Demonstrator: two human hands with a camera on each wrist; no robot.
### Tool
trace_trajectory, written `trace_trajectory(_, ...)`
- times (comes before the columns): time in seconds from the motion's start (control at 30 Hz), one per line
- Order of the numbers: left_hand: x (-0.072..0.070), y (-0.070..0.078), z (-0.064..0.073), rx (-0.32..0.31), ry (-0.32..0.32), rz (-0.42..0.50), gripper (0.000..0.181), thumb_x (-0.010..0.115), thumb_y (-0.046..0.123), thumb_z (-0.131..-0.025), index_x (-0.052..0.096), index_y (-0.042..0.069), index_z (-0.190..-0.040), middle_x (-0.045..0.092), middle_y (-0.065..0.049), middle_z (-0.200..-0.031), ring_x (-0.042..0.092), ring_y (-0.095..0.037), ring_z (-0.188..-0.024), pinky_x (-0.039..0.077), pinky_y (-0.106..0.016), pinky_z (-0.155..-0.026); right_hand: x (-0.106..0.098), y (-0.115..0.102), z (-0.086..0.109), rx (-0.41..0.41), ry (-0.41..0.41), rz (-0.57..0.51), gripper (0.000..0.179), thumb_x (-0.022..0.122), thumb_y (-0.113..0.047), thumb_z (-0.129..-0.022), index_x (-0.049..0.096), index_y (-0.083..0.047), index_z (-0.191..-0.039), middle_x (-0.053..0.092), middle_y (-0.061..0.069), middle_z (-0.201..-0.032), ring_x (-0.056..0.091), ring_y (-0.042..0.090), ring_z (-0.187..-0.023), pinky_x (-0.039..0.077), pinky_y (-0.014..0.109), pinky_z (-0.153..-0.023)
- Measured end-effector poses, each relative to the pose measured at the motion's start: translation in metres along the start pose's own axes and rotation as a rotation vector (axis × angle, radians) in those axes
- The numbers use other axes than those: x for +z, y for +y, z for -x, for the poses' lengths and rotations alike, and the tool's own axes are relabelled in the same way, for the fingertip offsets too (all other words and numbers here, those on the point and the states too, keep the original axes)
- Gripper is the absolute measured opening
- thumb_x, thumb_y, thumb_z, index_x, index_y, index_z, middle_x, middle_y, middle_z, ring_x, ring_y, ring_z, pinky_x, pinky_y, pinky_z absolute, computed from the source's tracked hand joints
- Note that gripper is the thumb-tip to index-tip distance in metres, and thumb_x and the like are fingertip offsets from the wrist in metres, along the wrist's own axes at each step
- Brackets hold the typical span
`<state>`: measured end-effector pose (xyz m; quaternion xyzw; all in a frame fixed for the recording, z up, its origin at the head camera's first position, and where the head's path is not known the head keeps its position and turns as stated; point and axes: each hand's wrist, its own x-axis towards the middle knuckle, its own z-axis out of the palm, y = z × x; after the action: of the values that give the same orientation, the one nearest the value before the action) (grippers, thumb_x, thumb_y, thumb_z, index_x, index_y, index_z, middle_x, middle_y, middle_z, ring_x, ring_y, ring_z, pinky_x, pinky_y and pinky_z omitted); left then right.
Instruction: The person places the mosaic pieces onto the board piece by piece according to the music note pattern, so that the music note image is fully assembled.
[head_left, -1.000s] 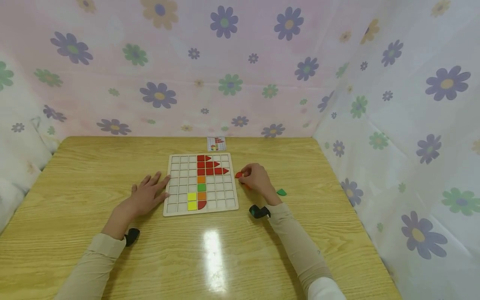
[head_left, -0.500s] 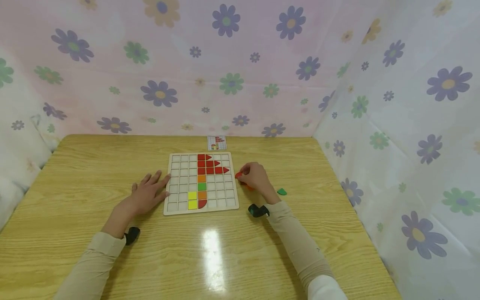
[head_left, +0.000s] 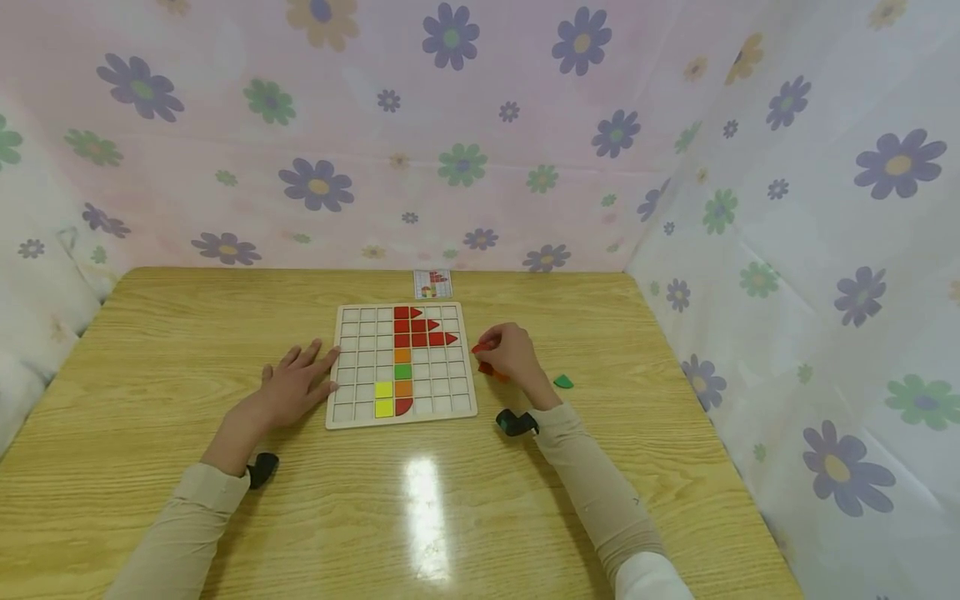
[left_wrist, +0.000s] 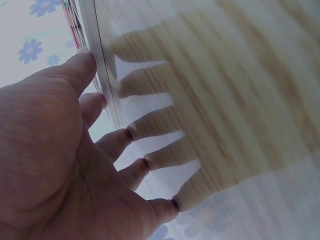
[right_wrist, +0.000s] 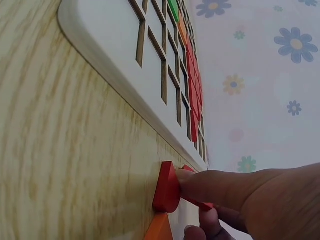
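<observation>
My right hand [head_left: 512, 350] pinches a red quarter-round piece [head_left: 480, 347] between thumb and fingers, just off the right edge of a wooden grid board [head_left: 442, 402]. Below those fingertips lie another red piece [right_wrist: 167, 187], close against the thumb, and an orange piece [right_wrist: 159, 230]. My left hand [head_left: 292, 387] rests with fingers spread on the table, thumb and index fingertip right at the board's left edge [left_wrist: 100, 55]. Set in the grid are red squares [head_left: 402, 340] and triangles, two orange squares [head_left: 402, 356], a green square [head_left: 402, 372], two yellow squares [head_left: 384, 389] and a red quarter-round [head_left: 403, 407].
A small printed card [head_left: 432, 284] with a coloured grid pattern lies behind the board. A green quarter-round piece [head_left: 563, 382] is on the table [head_left: 337, 517], right of the right wrist. Flower-patterned cloth [head_left: 465, 108] encloses the back and sides.
The pinched red piece has shifted slightly away from the board, and another red piece now shows beneath the right fingers. The left hand stays in place.
</observation>
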<state>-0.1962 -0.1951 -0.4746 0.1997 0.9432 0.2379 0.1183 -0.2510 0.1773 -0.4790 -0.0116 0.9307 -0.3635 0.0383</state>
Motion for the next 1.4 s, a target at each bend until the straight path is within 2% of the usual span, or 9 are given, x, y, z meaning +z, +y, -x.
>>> trace_trajectory(0.17,0.001,-0.003,-0.001,0.001,0.001,0.011,0.063,0.053,0.033,-0.107,0.033,0.002,-0.159,0.017,-0.034,-0.163,0.010,-0.063,-0.146,0.010,-0.087,-0.103,0.002,0.002,0.000,-0.033,0.028,0.010,0.009,0.077,-0.012,-0.092,0.078,-0.003,-0.095,0.075,0.011,-0.091,0.070,0.026,-0.083,0.058,0.040,-0.078)
trace_trajectory(0.33,0.001,-0.002,-0.002,-0.010,-0.017,-0.010,0.063,0.053,0.032,-0.108,0.032,0.002,-0.159,0.016,-0.034,-0.163,0.010,-0.063,-0.146,0.011,-0.086,-0.103,0.003,-0.002,0.005,-0.064,0.044,0.005,0.015,0.067,-0.011,-0.098,0.078,-0.002,-0.103,0.076,0.012,-0.095,0.070,0.027,-0.085,0.058,0.040,-0.075)
trace_trajectory(0.47,0.000,-0.001,-0.002,-0.011,-0.018,-0.015,0.063,0.053,0.033,-0.107,0.032,0.002,-0.159,0.017,-0.035,-0.163,0.011,-0.063,-0.146,0.012,-0.086,-0.103,0.004,-0.007,0.009,-0.092,-0.006,-0.070,0.024,0.056,-0.009,-0.103,0.074,-0.002,-0.117,0.073,0.014,-0.097,0.066,0.026,-0.079,0.053,0.034,-0.064)
trace_trajectory(0.57,0.000,-0.001,-0.001,-0.013,-0.025,-0.007,0.064,0.052,0.034,-0.108,0.031,0.002,-0.159,0.016,-0.035,-0.163,0.009,-0.063,-0.146,0.011,-0.086,-0.104,0.010,-0.009,0.011,-0.116,-0.054,-0.146,0.027,0.051,-0.008,-0.105,0.073,-0.001,-0.120,0.071,0.015,-0.095,0.060,0.020,-0.071,0.046,0.028,-0.057)
trace_trajectory(0.73,0.001,-0.003,-0.002,-0.007,-0.027,-0.008,0.065,0.051,0.037,-0.108,0.032,0.002,-0.159,0.015,-0.035,-0.163,0.009,-0.064,-0.146,0.011,-0.086,-0.103,0.025,-0.011,0.013,-0.176,-0.081,-0.242,0.021,0.055,-0.008,-0.104,0.074,-0.002,-0.112,0.072,0.013,-0.100,0.057,0.014,-0.074,0.046,0.025,-0.063)
trace_trajectory(0.9,0.001,-0.005,-0.003,-0.006,-0.024,-0.020,0.065,0.050,0.037,-0.108,0.031,0.003,-0.159,0.015,-0.035,-0.163,0.010,-0.064,-0.146,0.011,-0.086,-0.103,0.037,-0.021,0.018,-0.227,-0.107,-0.297,0.016,0.060,-0.007,-0.102,0.073,0.000,-0.107,0.072,0.014,-0.100,0.058,0.014,-0.075,0.048,0.023,-0.066)
trace_trajectory(1.1,0.002,-0.004,-0.004,-0.013,-0.029,-0.014,0.065,0.049,0.039,-0.108,0.031,0.004,-0.160,0.015,-0.033,-0.164,0.010,-0.062,-0.147,0.011,-0.086,-0.103,0.051,-0.032,0.023,-0.293,-0.154,-0.303,0.013,0.064,-0.008,-0.100,0.074,-0.001,-0.104,0.073,0.012,-0.099,0.060,0.012,-0.078,0.050,0.020,-0.070)
trace_trajectory(1.4,0.001,-0.004,-0.004,-0.016,-0.024,-0.030,0.064,0.051,0.036,-0.108,0.030,0.005,-0.160,0.015,-0.033,-0.164,0.010,-0.062,-0.147,0.011,-0.086,-0.103,0.072,-0.050,0.025,-0.378,-0.162,-0.267,0.011,0.066,-0.010,-0.100,0.074,-0.002,-0.103,0.072,0.010,-0.093,0.053,0.009,-0.072,0.045,0.019,-0.066)
